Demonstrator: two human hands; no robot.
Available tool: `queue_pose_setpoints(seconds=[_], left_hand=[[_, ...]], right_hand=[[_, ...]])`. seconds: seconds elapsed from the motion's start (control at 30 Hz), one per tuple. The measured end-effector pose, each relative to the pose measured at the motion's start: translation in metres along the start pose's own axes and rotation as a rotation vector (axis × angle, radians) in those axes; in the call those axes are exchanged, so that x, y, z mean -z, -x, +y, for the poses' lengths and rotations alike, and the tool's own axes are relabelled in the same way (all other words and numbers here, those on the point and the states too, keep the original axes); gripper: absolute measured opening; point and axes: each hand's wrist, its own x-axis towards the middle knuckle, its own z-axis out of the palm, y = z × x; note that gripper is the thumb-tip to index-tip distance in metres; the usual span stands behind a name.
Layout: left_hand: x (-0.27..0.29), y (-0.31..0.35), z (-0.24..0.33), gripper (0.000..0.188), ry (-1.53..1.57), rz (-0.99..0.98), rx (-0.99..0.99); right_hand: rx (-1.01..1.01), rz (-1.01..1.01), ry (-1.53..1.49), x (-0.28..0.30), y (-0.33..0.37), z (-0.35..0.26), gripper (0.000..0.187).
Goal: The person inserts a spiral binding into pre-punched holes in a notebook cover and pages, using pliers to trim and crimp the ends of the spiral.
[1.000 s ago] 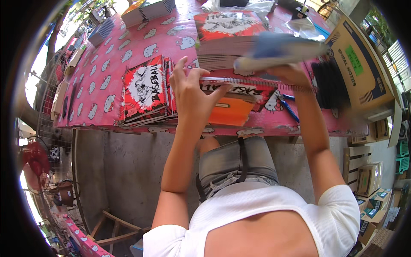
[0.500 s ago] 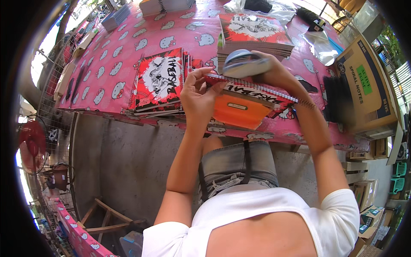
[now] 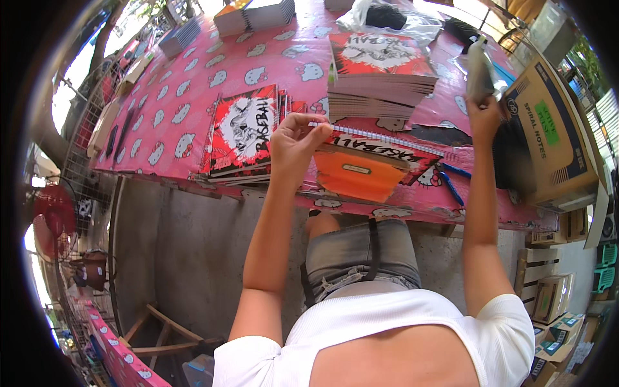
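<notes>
A spiral notebook [image 3: 387, 147] with a red, white and black cover leans over an orange block [image 3: 361, 173] at the table's near edge. Its white coil runs along the top edge. My left hand [image 3: 300, 143] is closed in a pinch on the notebook's upper left corner. Farther right, beside the cardboard box, my right hand [image 3: 483, 116] is closed around a long greyish object [image 3: 479, 69] with a pale tip, too smeared by motion to name. Blue-handled pliers [image 3: 454, 182] lie between the notebook and my right forearm.
A tall stack of matching notebooks [image 3: 380, 71] stands behind, and a smaller pile [image 3: 244, 132] lies to the left. The cardboard box [image 3: 551, 135] borders the right side, with black coils [image 3: 512, 158] against it. Plastic bags [image 3: 393, 18] lie at the back of the pink table [image 3: 174, 84].
My right hand has moved right, from above the notebook to beside the box, carrying the object. The pliers now show. My left hand stays on the notebook's corner.
</notes>
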Motion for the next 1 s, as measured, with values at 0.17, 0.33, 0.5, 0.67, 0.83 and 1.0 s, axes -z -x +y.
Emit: queue_pose_setpoints(seconds=[0.17, 0.33, 0.5, 0.67, 0.83, 1.0], left_hand=[[-0.056, 0.011, 0.090, 0.018, -0.511, 0.029, -0.735], [-0.067, 0.083, 0.116, 0.014, -0.678, 0.021, -0.959], [-0.063, 0.086, 0.025, 0.017, -0.828, -0.345, -0.717], [-0.062, 0.085, -0.005, 0.023, -0.662, -0.055, -0.606], [-0.060, 0.086, -0.010, 0.021, -0.687, -0.093, -0.663], [-0.064, 0.087, -0.006, 0.025, -0.608, -0.080, -0.617]], right_hand=[[0.030, -0.361, 0.389, -0.011, 0.016, 0.051, 0.048], [0.231, -0.487, 0.373, 0.054, 0.089, 0.020, 0.052], [0.420, -0.438, 0.466, 0.072, 0.149, 0.029, 0.044], [0.140, -0.683, -0.006, 0.101, 0.154, -0.045, 0.034], [0.395, -0.708, -0.406, 0.116, 0.164, -0.124, 0.037], [0.494, -0.666, -0.330, 0.109, 0.168, -0.131, 0.036]])
